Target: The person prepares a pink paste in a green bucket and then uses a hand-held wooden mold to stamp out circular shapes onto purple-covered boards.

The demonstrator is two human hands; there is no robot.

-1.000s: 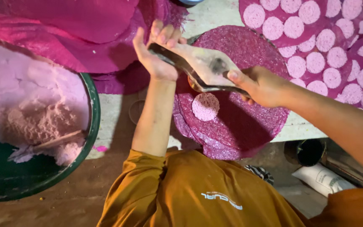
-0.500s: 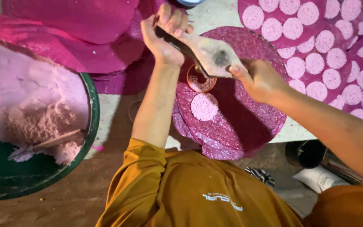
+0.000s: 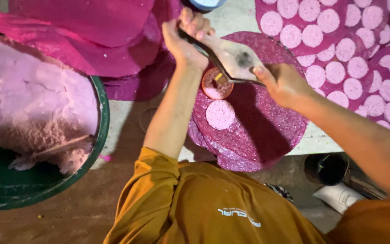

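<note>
Head view: the left hand (image 3: 183,38) and right hand (image 3: 281,83) are gripping opposite ends of a flat scraper (image 3: 231,58), its long axis lying diagonally, directly above a powder-filled ring mould (image 3: 217,83) on the magenta disc (image 3: 267,131).

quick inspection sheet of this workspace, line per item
surface: pale table covered with round magenta sheets
job's things: flat scraper tool over a small ring mould on the top magenta sheet; one pink disc lies just below the mould
clutter: green tub of pink powder with a wooden stick; filled sheets of pink discs at right
grippers: left hand and right hand each grip an end of the scraper
cables: nothing seen
surroundings: dirt floor, dark pot under the table
</note>
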